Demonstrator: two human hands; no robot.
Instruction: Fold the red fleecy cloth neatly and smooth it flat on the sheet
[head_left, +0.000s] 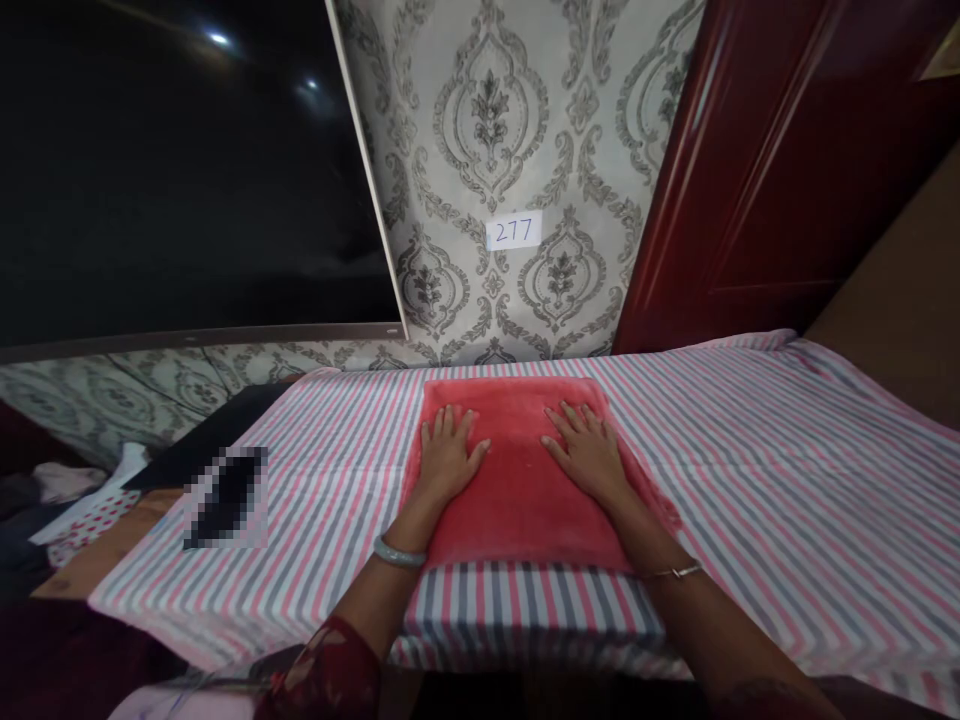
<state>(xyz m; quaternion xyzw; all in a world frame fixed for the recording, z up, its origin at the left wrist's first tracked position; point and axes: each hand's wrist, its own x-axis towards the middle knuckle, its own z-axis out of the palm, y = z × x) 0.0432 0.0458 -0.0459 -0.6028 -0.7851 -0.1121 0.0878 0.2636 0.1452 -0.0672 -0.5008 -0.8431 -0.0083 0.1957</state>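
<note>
A red cloth point(510, 490), roughly square and spread flat, lies on a striped tablecloth point(337, 490). My left hand point(448, 455) rests palm down on its left part, fingers spread and pointing away from me. On the right part my right hand point(587, 450) also lies flat with its fingers apart. Neither hand grips anything. A grey-green bangle point(399, 553) circles my left wrist, and a thin bracelet point(679, 572) is on my right wrist.
A large dark television point(187, 180) stands at the left behind the table. A dark object point(229, 497), blurred out by pixels, lies on the table's left side. The patterned wall bears a paper label point(514, 230) reading 277. A dark red wooden door point(757, 160) is at the right.
</note>
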